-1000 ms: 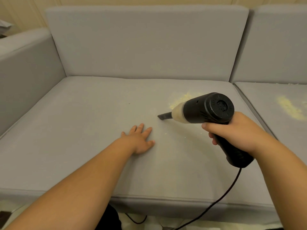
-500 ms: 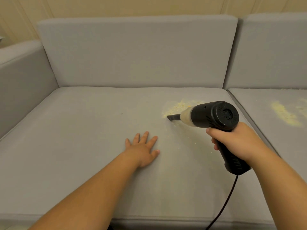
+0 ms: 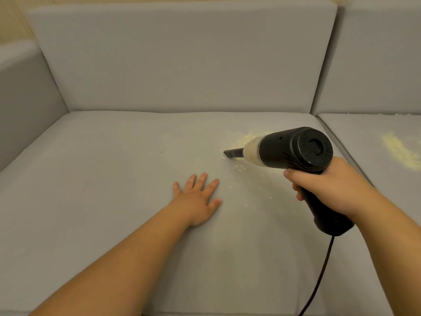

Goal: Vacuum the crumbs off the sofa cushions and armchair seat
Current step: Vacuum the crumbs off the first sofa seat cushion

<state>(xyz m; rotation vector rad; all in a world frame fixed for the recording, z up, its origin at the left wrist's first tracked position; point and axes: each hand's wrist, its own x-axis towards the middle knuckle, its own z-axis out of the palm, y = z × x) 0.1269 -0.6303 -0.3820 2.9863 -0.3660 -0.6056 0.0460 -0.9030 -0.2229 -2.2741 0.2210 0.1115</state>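
Note:
A black handheld vacuum (image 3: 293, 148) with a pale dust cup points left over the grey seat cushion (image 3: 114, 179). My right hand (image 3: 328, 185) grips its handle. Its narrow nozzle (image 3: 232, 153) touches the cushion at the left edge of a patch of yellow crumbs (image 3: 247, 137). Loose crumbs (image 3: 241, 168) lie scattered just below the nozzle. My left hand (image 3: 198, 197) rests flat on the cushion, fingers spread, a little left of and nearer than the nozzle. The vacuum body hides part of the crumb patch.
A second seat cushion (image 3: 376, 201) to the right carries a yellow crumb streak (image 3: 398, 153). Grey back cushions (image 3: 182, 55) stand behind, and an armrest (image 3: 25, 99) bounds the left side. The vacuum's black cord (image 3: 319, 277) hangs down off the front edge.
The nozzle has slid along the crumb patch, first right, then back left a little. My left hand has stayed flat on the cushion. The view has shifted slightly.

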